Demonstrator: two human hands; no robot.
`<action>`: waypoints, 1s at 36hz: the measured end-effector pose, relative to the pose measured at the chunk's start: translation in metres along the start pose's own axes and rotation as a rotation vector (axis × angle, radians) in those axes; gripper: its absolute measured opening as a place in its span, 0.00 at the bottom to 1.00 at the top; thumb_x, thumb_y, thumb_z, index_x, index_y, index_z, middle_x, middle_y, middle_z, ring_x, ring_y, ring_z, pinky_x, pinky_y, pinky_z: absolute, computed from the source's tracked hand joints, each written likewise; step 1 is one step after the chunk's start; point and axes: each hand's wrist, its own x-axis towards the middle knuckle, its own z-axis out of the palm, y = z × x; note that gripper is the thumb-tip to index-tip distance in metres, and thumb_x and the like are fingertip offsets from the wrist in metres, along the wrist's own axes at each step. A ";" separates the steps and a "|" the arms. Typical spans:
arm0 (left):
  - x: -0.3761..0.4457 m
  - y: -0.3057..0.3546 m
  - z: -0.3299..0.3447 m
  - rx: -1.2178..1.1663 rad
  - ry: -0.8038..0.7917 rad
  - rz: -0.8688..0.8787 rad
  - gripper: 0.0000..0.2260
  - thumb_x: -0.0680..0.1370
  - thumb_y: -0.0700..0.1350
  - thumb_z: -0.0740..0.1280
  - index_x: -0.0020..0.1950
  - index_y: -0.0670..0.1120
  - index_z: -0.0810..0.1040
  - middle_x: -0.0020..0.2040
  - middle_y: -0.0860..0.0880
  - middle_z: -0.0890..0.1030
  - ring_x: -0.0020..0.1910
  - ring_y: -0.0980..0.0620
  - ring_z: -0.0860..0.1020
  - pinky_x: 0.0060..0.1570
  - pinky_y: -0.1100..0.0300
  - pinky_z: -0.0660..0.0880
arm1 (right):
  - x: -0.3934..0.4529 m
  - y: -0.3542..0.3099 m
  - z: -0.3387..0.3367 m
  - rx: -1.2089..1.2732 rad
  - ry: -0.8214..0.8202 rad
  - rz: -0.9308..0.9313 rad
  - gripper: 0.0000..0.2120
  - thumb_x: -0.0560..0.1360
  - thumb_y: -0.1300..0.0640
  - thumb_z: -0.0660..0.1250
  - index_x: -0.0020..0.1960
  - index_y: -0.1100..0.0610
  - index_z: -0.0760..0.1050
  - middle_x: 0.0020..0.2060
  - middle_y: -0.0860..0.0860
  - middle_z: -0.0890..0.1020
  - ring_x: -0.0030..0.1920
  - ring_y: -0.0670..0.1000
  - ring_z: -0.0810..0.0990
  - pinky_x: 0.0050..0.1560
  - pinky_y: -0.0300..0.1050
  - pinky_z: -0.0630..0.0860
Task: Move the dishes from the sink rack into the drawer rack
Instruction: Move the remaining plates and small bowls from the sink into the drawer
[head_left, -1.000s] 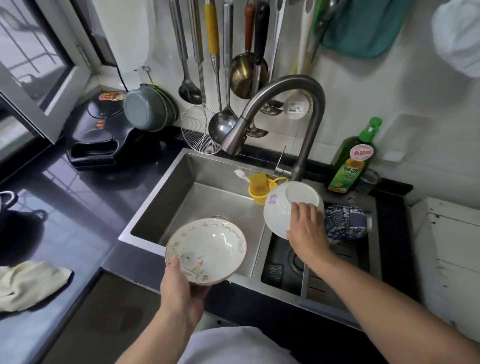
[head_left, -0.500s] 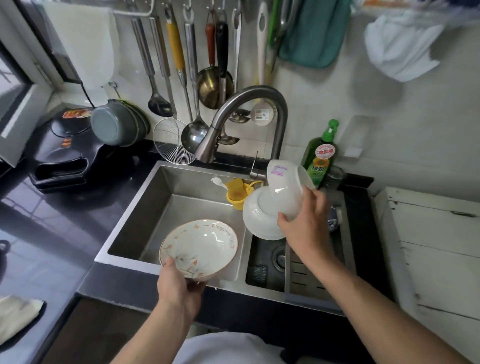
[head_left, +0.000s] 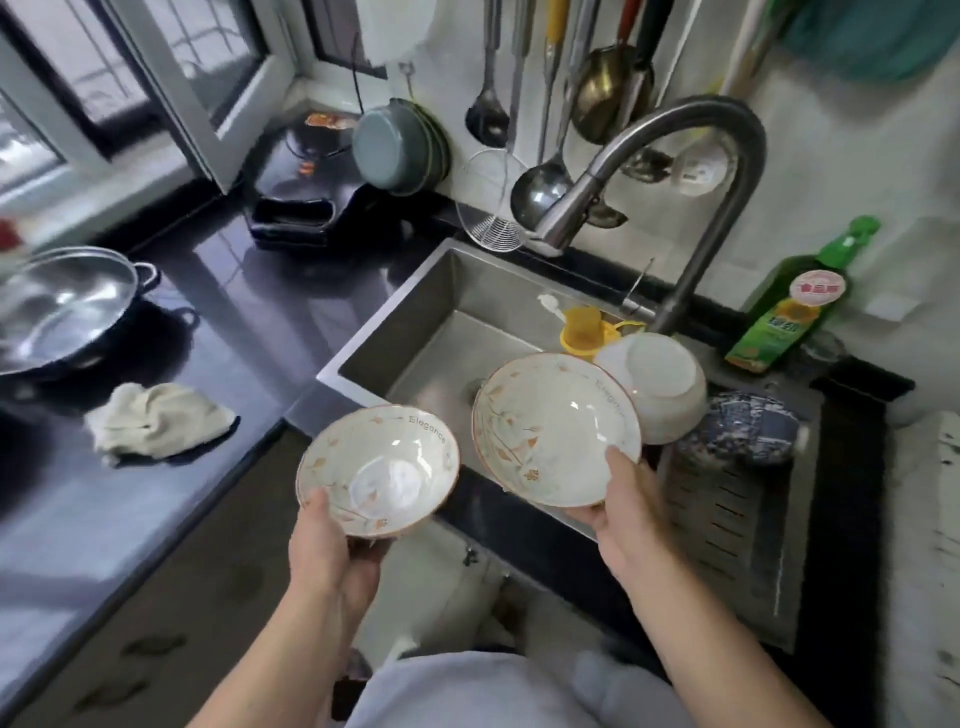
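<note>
My left hand (head_left: 332, 551) grips a cream bowl with an orange leaf pattern (head_left: 379, 470) by its near rim, in front of the sink's left corner. A second, matching floral bowl (head_left: 550, 426) is held by my right hand (head_left: 628, 509), thumb inside the rim, over the sink's front edge. Behind it a plain white bowl (head_left: 660, 384) lies tilted with its base towards me. A blue patterned bowl (head_left: 743, 426) lies on its side on the slotted sink rack (head_left: 727, 519). No drawer rack is in view.
The steel sink (head_left: 441, 322) has a tall curved faucet (head_left: 675, 130) over it and a yellow cup (head_left: 582, 332) at the back. A green soap bottle (head_left: 784, 306) stands at the right. On the dark counter lie a cloth (head_left: 156, 421) and a steel pot (head_left: 62, 306).
My right hand no longer holds the white bowl, which now lies by the rack; it holds a second floral bowl instead. The view has swung left and down.
</note>
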 end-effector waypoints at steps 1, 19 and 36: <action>0.002 0.004 -0.019 -0.036 0.043 -0.002 0.17 0.86 0.50 0.59 0.74 0.50 0.71 0.65 0.41 0.79 0.61 0.36 0.80 0.58 0.30 0.76 | -0.006 0.007 0.008 -0.059 -0.038 0.026 0.13 0.85 0.53 0.58 0.68 0.46 0.73 0.57 0.51 0.82 0.56 0.56 0.82 0.50 0.60 0.84; -0.154 0.012 -0.480 -0.742 0.442 0.259 0.14 0.86 0.46 0.56 0.66 0.49 0.78 0.53 0.43 0.86 0.54 0.40 0.82 0.38 0.40 0.83 | -0.228 0.260 0.117 -0.856 -0.666 -0.022 0.15 0.77 0.61 0.62 0.63 0.61 0.76 0.49 0.60 0.84 0.47 0.63 0.83 0.40 0.58 0.81; -0.336 -0.090 -0.781 -1.283 0.916 0.380 0.18 0.87 0.46 0.55 0.76 0.47 0.70 0.62 0.40 0.80 0.50 0.39 0.79 0.38 0.39 0.82 | -0.498 0.488 0.098 -1.175 -1.218 0.203 0.19 0.81 0.66 0.54 0.67 0.53 0.74 0.56 0.57 0.83 0.52 0.61 0.84 0.38 0.55 0.83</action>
